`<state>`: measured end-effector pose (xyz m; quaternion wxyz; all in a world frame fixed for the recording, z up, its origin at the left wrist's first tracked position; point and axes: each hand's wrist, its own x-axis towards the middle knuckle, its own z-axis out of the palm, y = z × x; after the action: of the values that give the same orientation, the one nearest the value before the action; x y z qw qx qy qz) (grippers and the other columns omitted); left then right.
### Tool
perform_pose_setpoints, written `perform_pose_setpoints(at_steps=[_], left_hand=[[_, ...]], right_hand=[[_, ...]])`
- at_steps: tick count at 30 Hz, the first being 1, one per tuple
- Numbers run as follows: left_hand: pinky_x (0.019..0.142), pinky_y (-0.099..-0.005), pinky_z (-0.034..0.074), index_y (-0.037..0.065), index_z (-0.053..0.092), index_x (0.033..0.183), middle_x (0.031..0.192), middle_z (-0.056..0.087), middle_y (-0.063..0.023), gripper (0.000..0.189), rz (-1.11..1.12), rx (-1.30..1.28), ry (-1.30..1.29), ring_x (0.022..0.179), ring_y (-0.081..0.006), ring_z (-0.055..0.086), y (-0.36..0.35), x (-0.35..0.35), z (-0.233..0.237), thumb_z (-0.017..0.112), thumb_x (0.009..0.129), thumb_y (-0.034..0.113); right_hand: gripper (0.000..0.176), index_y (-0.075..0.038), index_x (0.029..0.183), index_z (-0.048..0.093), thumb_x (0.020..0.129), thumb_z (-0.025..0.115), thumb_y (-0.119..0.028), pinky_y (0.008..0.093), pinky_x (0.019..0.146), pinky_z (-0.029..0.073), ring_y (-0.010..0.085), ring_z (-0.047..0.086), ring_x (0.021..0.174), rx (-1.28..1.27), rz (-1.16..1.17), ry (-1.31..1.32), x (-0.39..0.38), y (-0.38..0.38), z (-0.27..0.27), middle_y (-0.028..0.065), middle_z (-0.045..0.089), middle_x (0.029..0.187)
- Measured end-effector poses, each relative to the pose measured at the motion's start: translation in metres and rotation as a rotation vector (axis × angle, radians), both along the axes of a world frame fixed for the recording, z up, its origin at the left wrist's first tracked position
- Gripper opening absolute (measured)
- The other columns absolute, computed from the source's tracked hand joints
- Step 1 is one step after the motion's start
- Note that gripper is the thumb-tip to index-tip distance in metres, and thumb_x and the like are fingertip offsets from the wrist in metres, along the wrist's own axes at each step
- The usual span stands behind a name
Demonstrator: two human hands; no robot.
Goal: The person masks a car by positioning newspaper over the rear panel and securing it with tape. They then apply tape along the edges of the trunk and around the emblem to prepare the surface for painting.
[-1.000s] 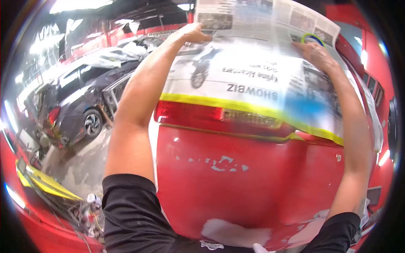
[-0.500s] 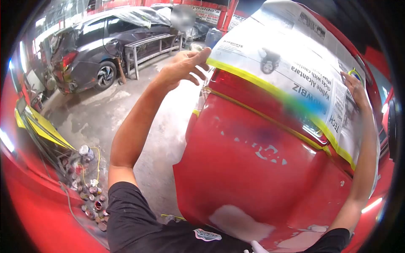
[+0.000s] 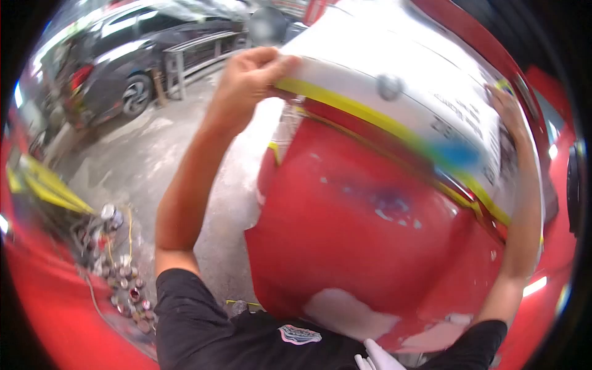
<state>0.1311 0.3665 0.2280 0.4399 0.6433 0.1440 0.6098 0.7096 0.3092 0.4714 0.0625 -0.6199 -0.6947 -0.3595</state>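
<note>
**Newspaper held across the upper end of a red car panel**

Both arms of the person in the black shirt reach forward and wide apart. Left hand: thumb and fingers pinched on the near left corner of the newspaper. Right hand: at the paper's far right side, fingertips beside a small yellow-and-blue roll; too blurred for me to tell whether they grip it.

The newspaper lies over the upper part of the red panel, yellow tape running along its lower edge. I can't tell whether the tape touches the panel at the left corner. Lower on the panel, a pale patch.

Across the floor, to the left: a dark grey car, a bench beside it. Nearer, small cans clustered near a yellow part.
</note>
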Motion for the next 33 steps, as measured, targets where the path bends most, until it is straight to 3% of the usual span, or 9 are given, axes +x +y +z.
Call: perform_pose_setpoints(at_steps=[4, 7, 10, 13, 18, 20, 23, 25, 33], left_hand=[[0.07, -0.0305, 0.06, -0.003, 0.071, 0.109, 0.095, 0.073, -0.011, 0.033, -0.001, 0.034, -0.073, 0.08, -0.0164, 0.071, -0.011, -0.002, 0.007, 0.066, 0.107, 0.03], [0.068, -0.0306, 0.059, -0.001, 0.07, 0.114, 0.099, 0.075, -0.0109, 0.029, -0.074, -0.055, -0.119, 0.078, -0.0166, 0.07, -0.006, 0.006, 0.016, 0.067, 0.106, 0.026], [0.066, -0.0313, 0.062, -0.002, 0.069, 0.117, 0.102, 0.075, -0.0117, 0.027, -0.142, -0.092, -0.133, 0.079, -0.017, 0.073, 0.003, 0.006, 0.01, 0.066, 0.106, 0.023], [0.064, -0.0322, 0.066, -0.001, 0.068, 0.115, 0.103, 0.076, -0.0124, 0.022, -0.132, -0.147, -0.182, 0.08, -0.0187, 0.076, -0.001, 0.01, 0.006, 0.064, 0.107, 0.019], [0.063, -0.0329, 0.066, -0.001, 0.067, 0.114, 0.101, 0.076, -0.0131, 0.023, -0.128, -0.134, -0.195, 0.077, -0.0191, 0.076, 0.016, 0.006, -0.012, 0.065, 0.107, 0.02], [0.063, -0.0331, 0.066, -0.001, 0.067, 0.115, 0.101, 0.076, -0.0134, 0.023, -0.14, -0.146, -0.217, 0.077, -0.0197, 0.076, 0.011, 0.009, -0.012, 0.065, 0.107, 0.021], [0.064, -0.0347, 0.067, -0.001, 0.067, 0.115, 0.1, 0.075, -0.014, 0.023, -0.102, -0.175, -0.216, 0.077, -0.021, 0.074, -0.001, 0.008, -0.014, 0.063, 0.109, 0.021], [0.068, -0.0374, 0.064, -0.001, 0.067, 0.116, 0.097, 0.074, -0.0137, 0.025, -0.152, -0.149, -0.222, 0.079, -0.0211, 0.073, 0.002, 0.004, -0.025, 0.062, 0.11, 0.023], [0.071, -0.0326, 0.056, -0.005, 0.069, 0.115, 0.094, 0.072, -0.0113, 0.026, -0.084, -0.118, -0.099, 0.078, -0.0173, 0.068, -0.027, 0.005, -0.027, 0.068, 0.104, 0.019]], right_hand=[[0.041, -0.012, 0.136, 0.071, 0.101, 0.058, -0.028, 0.0465, 0.111, 0.048, 0.0376, 0.066, 0.126, 0.01, 0.054, -0.009, 0.03, 0.008, 0.0, 0.0197, 0.071, 0.135], [0.035, -0.018, 0.132, 0.074, 0.101, 0.059, -0.024, 0.0492, 0.097, 0.056, 0.0387, 0.073, 0.107, 0.114, 0.037, -0.079, 0.001, -0.025, -0.002, 0.0215, 0.076, 0.117], [0.033, -0.006, 0.127, 0.073, 0.105, 0.056, -0.024, 0.0496, 0.087, 0.054, 0.0447, 0.069, 0.097, 0.358, 0.231, -0.146, -0.015, -0.08, 0.002, 0.0252, 0.073, 0.104], [0.033, -0.016, 0.129, 0.074, 0.1, 0.062, -0.025, 0.0472, 0.086, 0.059, 0.0355, 0.075, 0.095, 0.609, -0.147, -0.095, -0.052, -0.174, -0.023, 0.0204, 0.078, 0.104], [0.035, -0.008, 0.116, 0.079, 0.101, 0.067, -0.038, 0.0435, 0.069, 0.056, 0.028, 0.075, 0.081, 0.664, -0.219, -0.219, 0.0, -0.302, -0.07, 0.0124, 0.078, 0.086], [0.052, -0.003, 0.098, 0.076, 0.103, 0.064, -0.054, 0.0286, 0.053, 0.048, 0.0127, 0.065, 0.061, 0.457, -0.248, 0.823, 0.003, -0.324, -0.087, 0.0062, 0.071, 0.076], [0.053, -0.008, 0.09, 0.074, 0.104, 0.063, -0.058, 0.0199, 0.047, 0.038, 0.0013, 0.053, 0.053, 0.485, -0.296, 1.051, -0.032, -0.33, -0.107, -0.0036, 0.063, 0.069], [0.048, -0.009, 0.095, 0.074, 0.102, 0.067, -0.056, 0.0201, 0.047, 0.038, 0.0018, 0.052, 0.052, 0.407, -0.17, 1.228, 0.002, -0.336, -0.116, -0.0035, 0.065, 0.068], [0.028, -0.003, 0.107, 0.075, 0.104, 0.068, -0.03, 0.0224, 0.051, 0.036, 0.0031, 0.051, 0.058, 0.324, -0.166, 1.131, 0.039, -0.361, -0.119, -0.0044, 0.064, 0.075]])
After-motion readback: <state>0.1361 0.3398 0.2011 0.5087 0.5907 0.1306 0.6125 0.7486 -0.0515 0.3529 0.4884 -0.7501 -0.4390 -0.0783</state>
